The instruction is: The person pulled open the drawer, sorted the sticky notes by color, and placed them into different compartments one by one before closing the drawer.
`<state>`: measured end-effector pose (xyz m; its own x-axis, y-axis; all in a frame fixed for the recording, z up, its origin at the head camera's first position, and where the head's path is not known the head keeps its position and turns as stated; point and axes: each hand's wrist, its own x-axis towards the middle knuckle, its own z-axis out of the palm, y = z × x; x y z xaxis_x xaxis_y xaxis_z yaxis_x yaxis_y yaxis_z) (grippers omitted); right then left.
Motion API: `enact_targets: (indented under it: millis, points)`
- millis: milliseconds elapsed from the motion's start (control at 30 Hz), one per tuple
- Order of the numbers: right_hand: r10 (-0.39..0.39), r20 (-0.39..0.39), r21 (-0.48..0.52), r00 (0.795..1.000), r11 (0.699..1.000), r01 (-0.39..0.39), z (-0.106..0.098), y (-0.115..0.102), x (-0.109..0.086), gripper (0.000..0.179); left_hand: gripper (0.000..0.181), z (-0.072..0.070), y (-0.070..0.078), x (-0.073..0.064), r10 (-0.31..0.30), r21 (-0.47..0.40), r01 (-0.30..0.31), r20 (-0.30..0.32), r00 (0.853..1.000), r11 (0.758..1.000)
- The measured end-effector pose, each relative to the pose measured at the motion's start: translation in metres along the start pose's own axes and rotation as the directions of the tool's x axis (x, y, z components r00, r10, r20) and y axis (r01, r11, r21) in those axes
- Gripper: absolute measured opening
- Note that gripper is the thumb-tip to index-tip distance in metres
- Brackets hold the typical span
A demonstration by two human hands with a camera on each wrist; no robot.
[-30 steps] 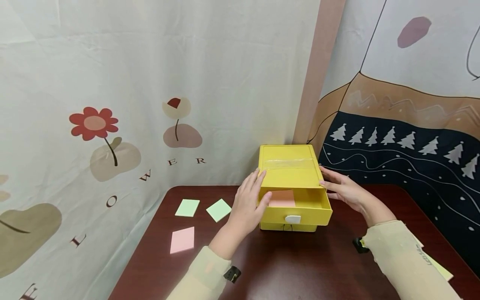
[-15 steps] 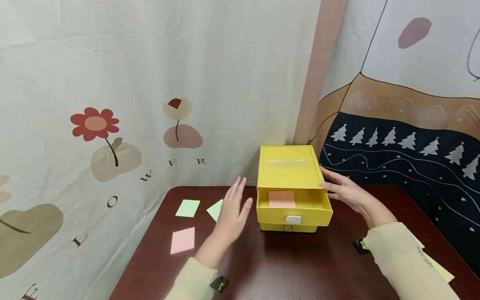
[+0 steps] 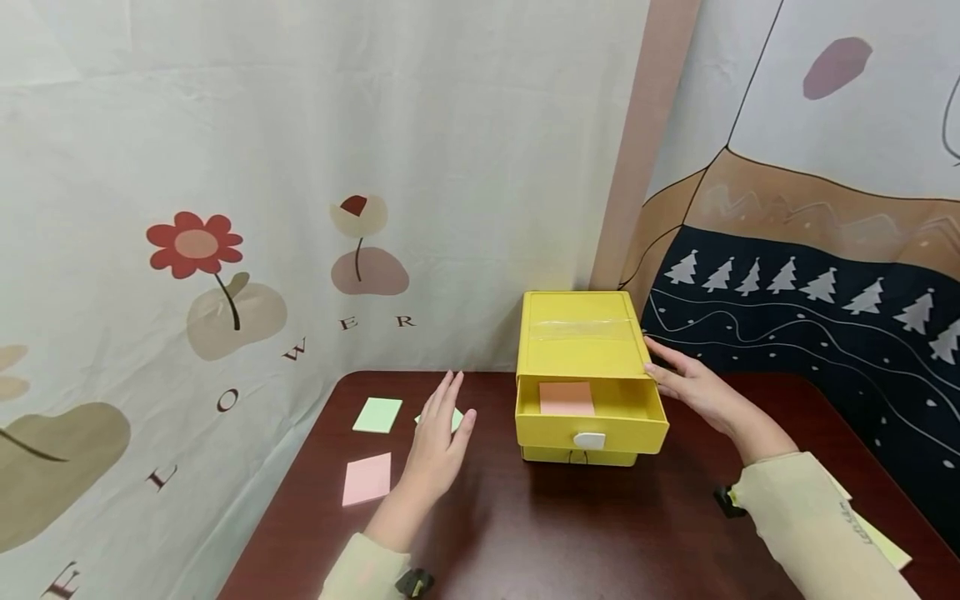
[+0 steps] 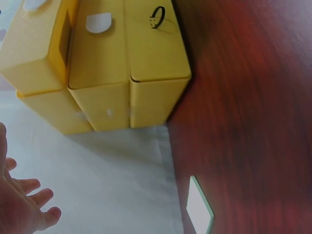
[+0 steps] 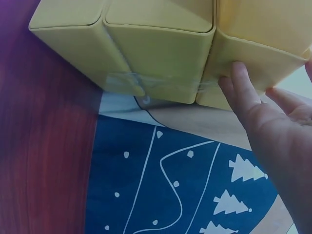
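A yellow drawer box (image 3: 577, 337) stands at the back of the table, its top drawer (image 3: 551, 432) pulled out. Inside that drawer lies a salmon-coloured note pad (image 3: 566, 398). My right hand (image 3: 697, 390) rests on the box's upper right side; in the right wrist view its fingertips (image 5: 239, 70) touch the yellow wall. Left of the box, my left hand (image 3: 435, 446) is held over the table with straight fingers and nothing in it. It partly hides a pale green note pad (image 3: 457, 418). Another green pad (image 3: 377, 415) and a pink pad (image 3: 367, 479) lie further left.
Pale yellow notes (image 3: 885, 540) lie at the table's right edge, partly covered by the right sleeve (image 3: 795, 500). A printed curtain (image 3: 465, 167) hangs right behind the dark red table (image 3: 585, 533). Lower drawers of the box are closed.
My left hand has moved away from the box's left front, leftward and toward me, over the green pad. The right hand stays at the box's side; the drawer stays pulled out.
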<state>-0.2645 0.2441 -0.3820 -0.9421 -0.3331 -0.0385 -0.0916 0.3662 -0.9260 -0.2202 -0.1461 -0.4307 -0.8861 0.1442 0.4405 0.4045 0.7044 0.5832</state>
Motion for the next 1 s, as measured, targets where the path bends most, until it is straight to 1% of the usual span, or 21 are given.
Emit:
enact_targets:
  millis: [167,300,433,633,1000]
  points:
    - [-0.031,0.0,-0.013,1.0,0.999,0.031,0.001,0.004,0.0,0.07,0.056,-0.003,-0.009,-0.005,-0.028,0.009,0.028,-0.006,1.0,1.0]
    - [-0.037,0.006,-0.001,0.999,0.999,0.037,0.001,0.009,-0.001,0.069,0.054,-0.005,-0.015,-0.008,-0.023,0.015,0.023,-0.019,1.0,1.0]
    - [-0.042,0.005,0.019,0.999,0.999,0.042,0.002,0.013,-0.002,0.069,0.054,-0.01,-0.021,-0.012,-0.014,0.04,0.015,-0.031,0.999,0.999]
    - [-0.084,-0.01,-0.005,0.996,0.996,0.084,0.005,0.015,-0.003,0.066,0.054,-0.014,-0.035,-0.021,-0.022,0.062,0.025,-0.043,0.999,0.998]
    - [-0.095,-0.043,-0.021,0.995,0.995,0.094,0.01,0.016,-0.006,0.065,0.056,-0.015,-0.065,-0.042,-0.085,0.135,0.089,-0.034,0.996,0.987]
